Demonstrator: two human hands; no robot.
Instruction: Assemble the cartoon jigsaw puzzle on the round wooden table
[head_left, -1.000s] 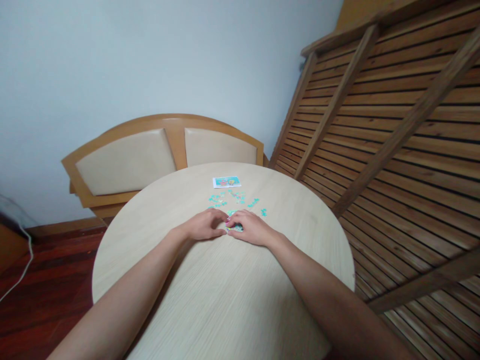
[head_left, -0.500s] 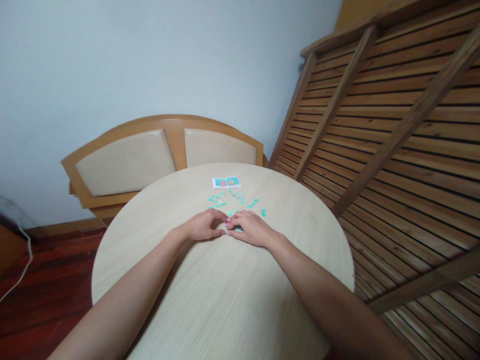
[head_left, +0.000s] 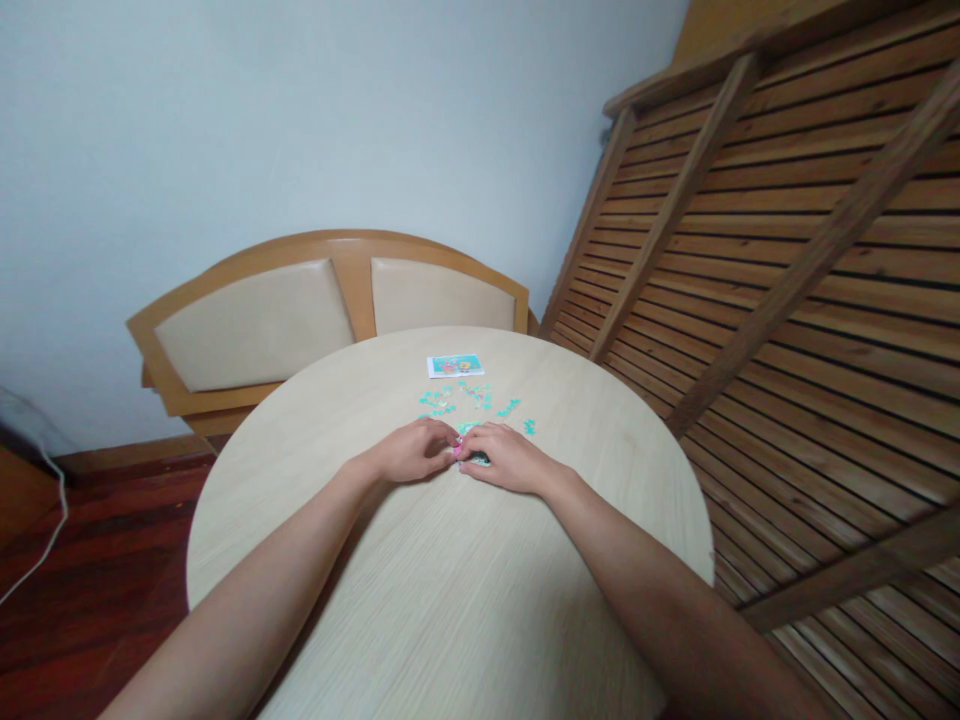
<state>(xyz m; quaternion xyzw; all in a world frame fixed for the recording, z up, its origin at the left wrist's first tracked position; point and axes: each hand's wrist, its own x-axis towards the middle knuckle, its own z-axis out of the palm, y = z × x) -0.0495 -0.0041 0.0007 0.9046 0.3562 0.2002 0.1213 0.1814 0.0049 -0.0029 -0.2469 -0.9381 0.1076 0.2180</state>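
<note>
On the tabletop my left hand (head_left: 414, 450) curls inward, its thumb and fingertips closed at the left edge of a small cluster of jigsaw puzzle pieces (head_left: 458, 448), pink and turquoise. From the other side my right hand (head_left: 511, 457) bends over the same cluster, fingers and thumb pressed onto it. Much of the cluster is hidden under the right hand. Just beyond the hands lie several loose turquoise puzzle pieces (head_left: 438, 402), with a few joined ones (head_left: 508, 407) to the right. Behind them rests a picture card (head_left: 456, 366) showing a turquoise scene with pink and yellow figures.
The round pale wooden table (head_left: 420, 600) carries everything. Beyond its far edge stands a padded wooden headboard (head_left: 255, 325) against the wall. A slatted wooden frame (head_left: 750, 300) leans close on the right. A white cable (head_left: 56, 520) hangs at the left.
My left thumb has drawn in against the pink part of the cluster. My right hand stays over it with little movement. The whole view has shifted slightly.
</note>
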